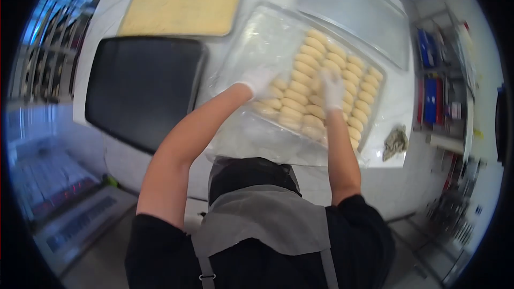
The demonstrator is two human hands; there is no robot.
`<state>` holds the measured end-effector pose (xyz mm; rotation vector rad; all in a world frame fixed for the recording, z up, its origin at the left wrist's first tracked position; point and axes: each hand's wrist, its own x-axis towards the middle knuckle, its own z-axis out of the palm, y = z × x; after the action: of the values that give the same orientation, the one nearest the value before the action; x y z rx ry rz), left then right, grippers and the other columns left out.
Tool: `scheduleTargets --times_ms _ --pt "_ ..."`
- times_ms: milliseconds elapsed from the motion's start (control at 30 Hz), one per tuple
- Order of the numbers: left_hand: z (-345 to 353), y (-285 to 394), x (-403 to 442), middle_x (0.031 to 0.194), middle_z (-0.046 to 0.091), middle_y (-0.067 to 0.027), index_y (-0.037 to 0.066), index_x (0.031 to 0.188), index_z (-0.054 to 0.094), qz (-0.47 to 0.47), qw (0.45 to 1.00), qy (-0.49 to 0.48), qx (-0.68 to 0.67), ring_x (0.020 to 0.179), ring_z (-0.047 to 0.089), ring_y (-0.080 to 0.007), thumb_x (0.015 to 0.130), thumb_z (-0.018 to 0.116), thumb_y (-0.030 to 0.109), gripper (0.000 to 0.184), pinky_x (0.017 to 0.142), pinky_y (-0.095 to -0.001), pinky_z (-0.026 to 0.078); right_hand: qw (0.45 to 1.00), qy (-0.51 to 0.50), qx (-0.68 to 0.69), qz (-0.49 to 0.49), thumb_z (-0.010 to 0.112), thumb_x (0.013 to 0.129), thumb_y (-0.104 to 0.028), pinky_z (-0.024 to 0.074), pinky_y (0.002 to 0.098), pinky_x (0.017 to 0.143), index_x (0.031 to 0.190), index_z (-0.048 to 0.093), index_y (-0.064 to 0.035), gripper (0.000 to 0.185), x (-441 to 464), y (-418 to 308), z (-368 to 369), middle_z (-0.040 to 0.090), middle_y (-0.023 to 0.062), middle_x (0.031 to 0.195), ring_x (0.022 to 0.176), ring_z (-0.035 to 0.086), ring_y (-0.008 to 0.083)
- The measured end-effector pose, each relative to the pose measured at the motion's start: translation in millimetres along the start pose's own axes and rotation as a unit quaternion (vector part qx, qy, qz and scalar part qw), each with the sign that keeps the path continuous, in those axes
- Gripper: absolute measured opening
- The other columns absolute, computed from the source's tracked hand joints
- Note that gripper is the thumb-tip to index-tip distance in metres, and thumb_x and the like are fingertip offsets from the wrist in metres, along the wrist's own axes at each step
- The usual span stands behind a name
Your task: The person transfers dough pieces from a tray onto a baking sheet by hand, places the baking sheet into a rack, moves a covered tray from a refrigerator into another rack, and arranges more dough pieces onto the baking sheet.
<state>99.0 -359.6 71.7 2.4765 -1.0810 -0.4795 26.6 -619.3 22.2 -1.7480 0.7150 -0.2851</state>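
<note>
Rows of pale, oblong dough pieces (pixel 303 78) fill the right part of a tray (pixel 262 32) lined with clear plastic sheet. My left hand (pixel 259 82), in a white glove, is at the left end of the rows, beside the lower-left dough pieces. My right hand (pixel 333 90), also gloved, is over the middle rows, its fingers at the dough. Both hands are smeared by motion, so I cannot make out their fingers or whether either holds a piece. The plastic sheet hangs toward my apron at the near edge.
A black tray (pixel 144 85) lies to the left on the white table (pixel 214 56). Behind it is a tray with a flat yellow sheet (pixel 184 1). A bare metal tray (pixel 356 10) lies at the back right. A crumpled cloth (pixel 396 143) sits near the right edge.
</note>
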Motion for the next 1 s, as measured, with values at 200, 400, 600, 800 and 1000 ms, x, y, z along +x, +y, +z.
scheduleTargets --times_ms 200,400,600,800,1000 --pt "-30.5 31.2 18.1 0.096 0.073 -0.0154 0.01 0.103 0.075 0.023 0.974 -0.197 0.108 0.091 0.07 -0.0322 0.067 0.081 0.045 0.05 0.081 -0.0419 0.056 0.999 -0.006 -0.01 -0.052 0.068 0.096 -0.019 0.0474 0.0341 0.095 0.11 0.067 0.0029 0.026 -73.1 27.8 -78.3 0.068 0.0114 0.109 0.102 0.062 0.0233" --pt "7.4 36.8 -5.1 0.088 0.072 -0.0164 0.008 0.095 0.074 0.061 0.99 -0.128 0.001 0.085 0.071 -0.0333 0.068 0.08 0.043 0.044 0.077 -0.0435 0.056 0.929 0.09 -0.293 -0.208 0.065 0.098 -0.018 0.0493 0.0366 0.092 0.11 0.067 0.0016 0.024 -106.7 6.6 -77.1 0.068 0.0174 0.109 0.101 0.064 0.0281" --pt "13.0 51.2 -40.0 0.092 0.068 -0.017 0.006 0.095 0.069 0.17 0.985 -0.003 0.016 0.089 0.068 -0.0329 0.073 0.076 0.029 0.033 0.076 -0.0405 0.055 0.884 0.097 -0.404 -0.213 0.063 0.099 -0.026 0.0511 0.0388 0.089 0.112 0.067 0.0028 0.032 -93.4 34.7 -91.4 0.068 0.0217 0.11 0.102 0.066 0.0312" --pt "27.2 15.3 -115.0 0.111 0.061 -0.0119 0.007 0.115 0.058 -0.019 0.865 0.23 -0.445 0.097 0.067 -0.0238 0.089 0.069 0.021 0.031 0.078 -0.0359 0.056 0.831 0.078 -0.549 -0.039 0.073 0.087 -0.047 0.0488 0.0427 0.095 0.119 0.064 0.0043 0.062 -157.9 -26.0 -44.0 0.066 0.0264 0.12 0.109 0.064 0.0378" --pt "-65.2 -33.2 -220.4 0.119 0.056 -0.0104 0.009 0.125 0.051 -0.086 0.381 0.226 -0.892 0.102 0.065 -0.0228 0.095 0.064 0.013 0.032 0.083 -0.037 0.057 0.882 0.138 -0.439 -0.102 0.076 0.087 -0.036 0.0471 0.0416 0.101 0.131 0.057 0.0088 0.065 -139.7 -15.1 -24.1 0.064 0.0264 0.124 0.114 0.062 0.0364"
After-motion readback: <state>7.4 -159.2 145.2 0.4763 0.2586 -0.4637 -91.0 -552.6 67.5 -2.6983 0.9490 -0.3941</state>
